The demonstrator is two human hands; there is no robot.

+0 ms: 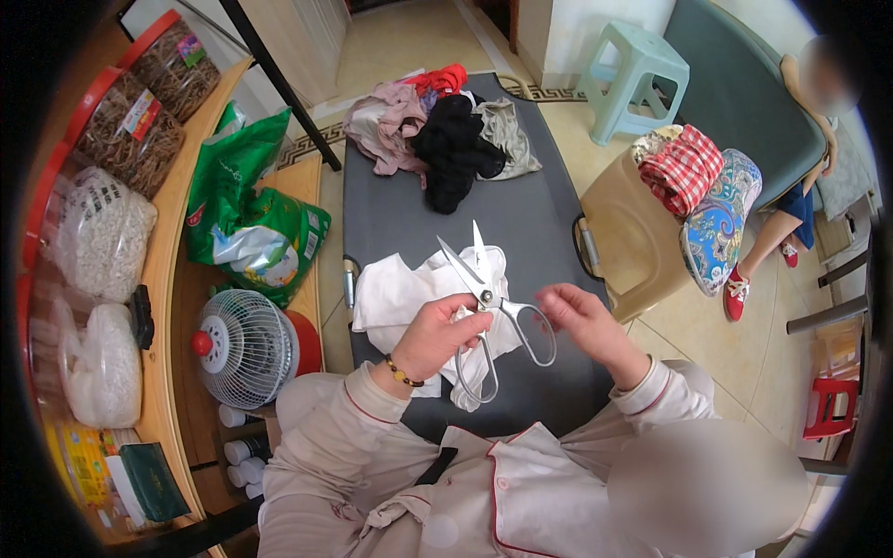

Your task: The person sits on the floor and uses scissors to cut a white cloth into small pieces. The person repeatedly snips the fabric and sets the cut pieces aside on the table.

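Observation:
A pair of metal scissors (486,298) points away from me, its blades parted. My left hand (433,335) is closed around it near the pivot, thumb on top. To the right, my right hand (586,321) hovers beside the right handle loop, its fingers loosely bent and holding nothing I can see. Beneath the scissors, a crumpled white cloth (395,302) is spread on the dark grey folding bed (549,237). Part of the cloth shows through and below the left handle loop. Whether my left fingers also pinch the cloth is hidden.
Clothes (456,139) are heaped at the bed's far end. On the left, shelves hold jars (130,130), green bags (251,223) and a fan (246,349). At right are a beige plastic stool (623,232) with folded fabrics, a pale green stool (637,74) and a seated person.

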